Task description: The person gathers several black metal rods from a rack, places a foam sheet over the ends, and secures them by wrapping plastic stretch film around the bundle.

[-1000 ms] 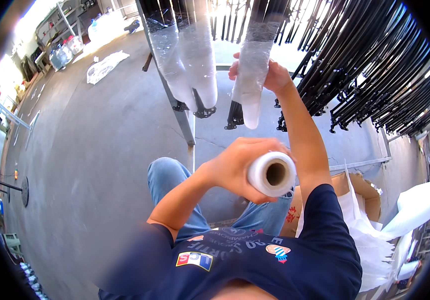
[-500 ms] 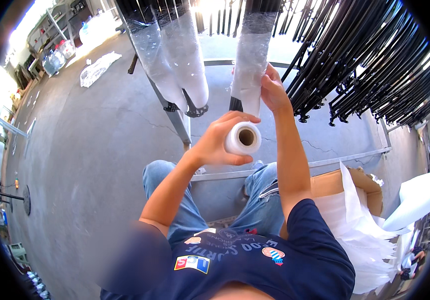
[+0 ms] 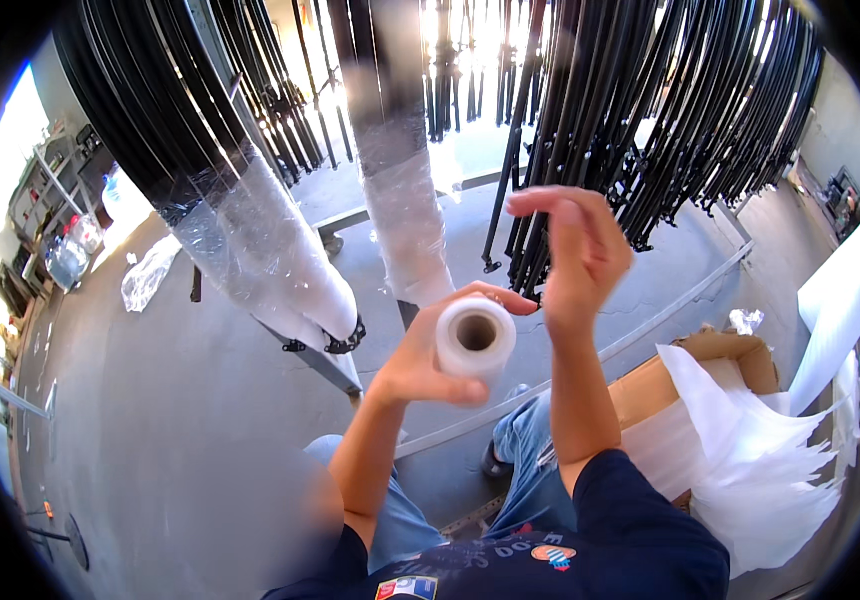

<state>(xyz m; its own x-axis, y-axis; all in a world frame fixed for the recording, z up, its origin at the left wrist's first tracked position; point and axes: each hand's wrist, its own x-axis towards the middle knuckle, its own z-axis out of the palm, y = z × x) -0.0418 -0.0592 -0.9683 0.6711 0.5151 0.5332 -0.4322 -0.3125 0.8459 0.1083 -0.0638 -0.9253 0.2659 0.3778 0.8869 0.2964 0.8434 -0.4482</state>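
Observation:
My left hand (image 3: 410,358) is wrapped round a roll of clear stretch film (image 3: 501,345), its cardboard core facing up at me. Just beyond the roll hangs a bundle of black rods whose lower part is covered in white sheet and clear film (image 3: 405,220). My right hand (image 3: 585,255) is raised to the right of that bundle and apart from it. Its fingers are bent over toward the left, slightly blurred, and I see nothing in them. Further left hang wrapped bundles (image 3: 270,245) with dark metal ends sticking out below.
Many bare black rods (image 3: 640,130) hang in rows at the far right. A low metal rail (image 3: 650,335) crosses in front of me. To my right stands a cardboard box (image 3: 645,390) with white foam sheets (image 3: 750,460) spilling out. Crumpled clear plastic (image 3: 150,273) lies on the floor at left.
My right hand has let go of the middle wrapped bundle and moved away to the right. My left hand still holds the film roll. The whole view has swung to the right.

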